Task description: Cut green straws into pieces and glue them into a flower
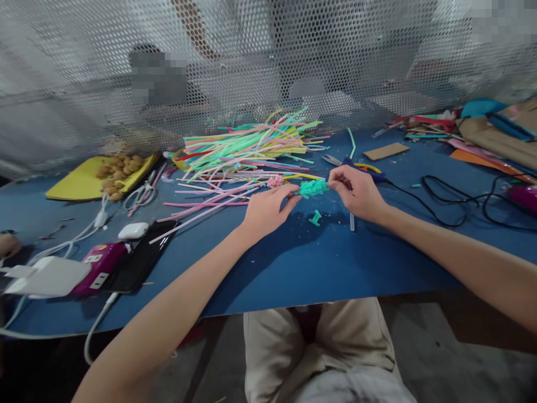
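A teal, bushy bundle of small pieces [314,188] is held above the blue table between my two hands. My left hand [271,210] pinches its left end between thumb and fingers. At its right end, the fingertips of my right hand [354,190] are pressed together. A small teal piece [315,218] lies on the table just below the bundle. Pliers [331,160] with dark blue and yellow handles lie behind my right hand. Behind my left hand is a small pink bundle [275,182].
Many pastel strips [251,146] are piled at the back centre before a perforated metal screen [293,67]. Nuts on a yellow sheet [62,187], a black phone [136,268], a magenta power strip [100,268] and white cables are left. Black cable [444,193] and cardboard [386,151] lie right.
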Demonstrator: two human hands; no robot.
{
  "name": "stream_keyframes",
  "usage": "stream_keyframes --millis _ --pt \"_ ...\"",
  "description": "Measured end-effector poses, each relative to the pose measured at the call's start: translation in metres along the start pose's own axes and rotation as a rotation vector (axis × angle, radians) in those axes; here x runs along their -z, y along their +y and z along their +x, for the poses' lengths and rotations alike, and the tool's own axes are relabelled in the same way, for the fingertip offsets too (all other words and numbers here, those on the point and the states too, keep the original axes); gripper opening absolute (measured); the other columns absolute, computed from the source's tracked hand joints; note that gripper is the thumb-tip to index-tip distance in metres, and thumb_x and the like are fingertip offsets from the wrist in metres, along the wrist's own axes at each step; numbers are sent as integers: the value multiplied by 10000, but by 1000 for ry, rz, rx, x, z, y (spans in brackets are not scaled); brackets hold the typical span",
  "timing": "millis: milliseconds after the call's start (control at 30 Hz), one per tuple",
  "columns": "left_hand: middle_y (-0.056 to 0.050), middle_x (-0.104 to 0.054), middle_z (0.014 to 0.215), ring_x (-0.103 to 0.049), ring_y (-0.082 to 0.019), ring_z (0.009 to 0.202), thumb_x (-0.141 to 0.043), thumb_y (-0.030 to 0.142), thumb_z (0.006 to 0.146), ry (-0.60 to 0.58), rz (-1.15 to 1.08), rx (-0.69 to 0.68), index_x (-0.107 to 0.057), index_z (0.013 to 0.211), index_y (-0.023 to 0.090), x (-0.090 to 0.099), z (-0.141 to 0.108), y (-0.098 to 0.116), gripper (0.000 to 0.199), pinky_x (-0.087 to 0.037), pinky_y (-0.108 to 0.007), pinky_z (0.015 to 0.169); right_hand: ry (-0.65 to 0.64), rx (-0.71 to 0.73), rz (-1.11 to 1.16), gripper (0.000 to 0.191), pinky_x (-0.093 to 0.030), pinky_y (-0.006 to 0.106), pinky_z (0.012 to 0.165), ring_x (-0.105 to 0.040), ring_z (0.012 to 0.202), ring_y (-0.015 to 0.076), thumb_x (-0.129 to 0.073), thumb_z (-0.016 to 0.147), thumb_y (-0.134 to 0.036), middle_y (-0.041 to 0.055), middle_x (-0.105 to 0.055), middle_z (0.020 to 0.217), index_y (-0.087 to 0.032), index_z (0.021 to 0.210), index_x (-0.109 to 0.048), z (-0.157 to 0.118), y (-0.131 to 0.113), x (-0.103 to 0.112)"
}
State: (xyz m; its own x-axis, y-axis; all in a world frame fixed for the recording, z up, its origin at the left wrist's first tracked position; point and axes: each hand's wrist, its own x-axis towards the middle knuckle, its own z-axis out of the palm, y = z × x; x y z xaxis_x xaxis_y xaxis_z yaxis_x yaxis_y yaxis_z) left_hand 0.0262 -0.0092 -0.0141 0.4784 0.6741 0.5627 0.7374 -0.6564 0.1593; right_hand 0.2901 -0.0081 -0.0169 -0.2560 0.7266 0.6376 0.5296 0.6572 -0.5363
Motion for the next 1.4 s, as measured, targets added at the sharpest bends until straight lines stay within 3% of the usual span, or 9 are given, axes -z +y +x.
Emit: stream_keyframes --millis 133,333,533,733,1100,1400 --pt "-22 -812 1014 -757 -169 891 -563 392 1031 42 2 -36 -764 1136 242 0 1 -4 272 -506 -264 748 16 -29 43 107 -429 325 632 -546 664 149 -606 984 -307 13 -645 794 -217 930 -625 0 -2 -2" --pt "15 -809 875 -749 -134 811 -576 372 1030 16 -70 -33 -795 1111 263 2 0 -3 259 -497 -250 722 81 5 50 92 -424 297 577 -533 626 127 -640 962 -298 3 -648 774 -216 925 -655 0 -4 -2" --pt "31 -808 859 -742 -121 773 -588 380 1023 53 -65 2 -811 1065 271 2 -1 0 252 -481 -247 690 272 209 6 45 -443 298 566 -516 616 125 -674 919 -236 3 -617 766 -225 877 -664 -1 -12 2" --pt "15 -812 873 -750 -136 798 -583 383 1024 54 -55 -5 -805 1102 267 4 0 1 262 -479 -253 689 199 362 -100 157 -477 300 578 -538 652 138 -803 832 -271 -2 -590 778 -251 970 -731 -2 -9 2" --pt "-1 -817 913 -761 -126 812 -614 360 1012 122 -55 -92 -797 1133 252 3 -2 -1 245 -501 -231 708 220 426 -214 31 -447 348 682 -586 686 165 -759 877 -264 -23 -606 676 -268 906 -749 1 -6 0" --pt "-8 -813 922 -746 -126 816 -603 384 1017 120 -6 -97 -792 1164 280 5 -2 -1 261 -468 -242 673 188 441 -270 47 -403 387 728 -580 747 185 -748 902 -287 -7 -665 770 -293 948 -744 0 -3 2"
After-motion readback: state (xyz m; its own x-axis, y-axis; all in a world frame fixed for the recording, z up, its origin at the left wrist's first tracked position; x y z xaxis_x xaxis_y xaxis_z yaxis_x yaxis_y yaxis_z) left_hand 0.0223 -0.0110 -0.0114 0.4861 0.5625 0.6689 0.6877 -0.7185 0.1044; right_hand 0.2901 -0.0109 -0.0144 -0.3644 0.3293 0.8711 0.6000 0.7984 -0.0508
